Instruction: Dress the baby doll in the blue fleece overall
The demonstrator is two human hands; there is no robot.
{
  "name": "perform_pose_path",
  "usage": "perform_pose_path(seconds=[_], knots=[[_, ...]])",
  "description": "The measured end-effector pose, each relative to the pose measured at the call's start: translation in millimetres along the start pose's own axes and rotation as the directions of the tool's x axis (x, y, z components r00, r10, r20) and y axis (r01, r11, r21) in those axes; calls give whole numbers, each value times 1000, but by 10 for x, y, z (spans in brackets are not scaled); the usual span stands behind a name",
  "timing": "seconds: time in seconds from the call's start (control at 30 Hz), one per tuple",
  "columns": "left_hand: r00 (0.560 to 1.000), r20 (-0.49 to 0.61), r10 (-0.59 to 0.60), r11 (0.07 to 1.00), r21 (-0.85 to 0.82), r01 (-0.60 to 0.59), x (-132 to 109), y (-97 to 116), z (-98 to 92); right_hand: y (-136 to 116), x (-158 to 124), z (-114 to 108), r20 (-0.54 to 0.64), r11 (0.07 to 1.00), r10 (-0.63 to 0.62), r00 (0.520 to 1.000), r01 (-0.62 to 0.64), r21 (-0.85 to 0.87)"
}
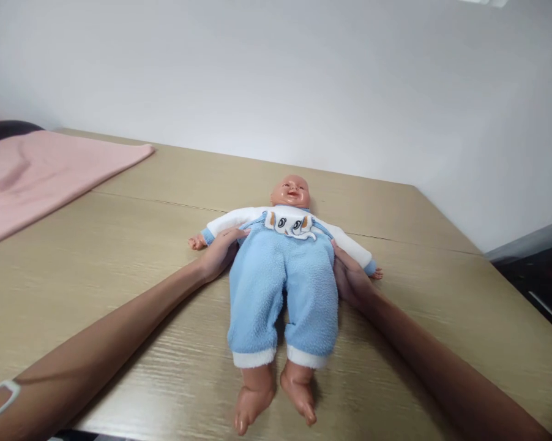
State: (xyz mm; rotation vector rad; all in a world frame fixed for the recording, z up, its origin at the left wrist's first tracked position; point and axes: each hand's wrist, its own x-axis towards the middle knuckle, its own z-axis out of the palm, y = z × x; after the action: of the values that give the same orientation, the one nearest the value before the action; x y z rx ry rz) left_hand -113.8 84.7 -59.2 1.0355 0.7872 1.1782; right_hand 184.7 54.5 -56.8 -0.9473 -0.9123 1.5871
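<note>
A baby doll (283, 275) lies on its back on the wooden table, head toward the wall and bare feet toward me. It wears light-blue fleece overalls with white cuffs, a white long-sleeved top and an elephant face on the bib. My left hand (223, 251) grips the doll's side at the waist, thumb on top and the other fingers hidden behind the cloth. On the opposite side, my right hand (349, 275) holds the waist the same way, its fingers mostly tucked under the overalls. The doll's arms spread out to both sides, beyond my hands.
A pink cloth (65, 171) covers the table's far left, with a dark and red item (10, 130) behind it. The wooden table (166, 343) runs back to a pale wall (257, 79). Past the right edge is a black object (537, 282).
</note>
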Motion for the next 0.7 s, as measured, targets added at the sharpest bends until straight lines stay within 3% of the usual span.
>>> perform_pose_path(seconds=[0.1, 0.3, 0.47, 0.7], knots=[[999, 30, 15, 998, -62, -13, -1, 0, 1, -21, -9, 36, -25, 998, -62, 998, 63, 28], [990, -78, 114, 991, -55, -118, 46, -46, -89, -62, 15, 52, 36, 994, -96, 995, 94, 49], [992, -52, 114, 993, 7, -114, 60, -85, -123, -32, 0, 55, -41, 986, -153, 987, 149, -80], [975, -97, 202, 973, 138, -188, 36, -92, -137, 104, 24, 32, -155, 908, -343, 927, 284, -308]])
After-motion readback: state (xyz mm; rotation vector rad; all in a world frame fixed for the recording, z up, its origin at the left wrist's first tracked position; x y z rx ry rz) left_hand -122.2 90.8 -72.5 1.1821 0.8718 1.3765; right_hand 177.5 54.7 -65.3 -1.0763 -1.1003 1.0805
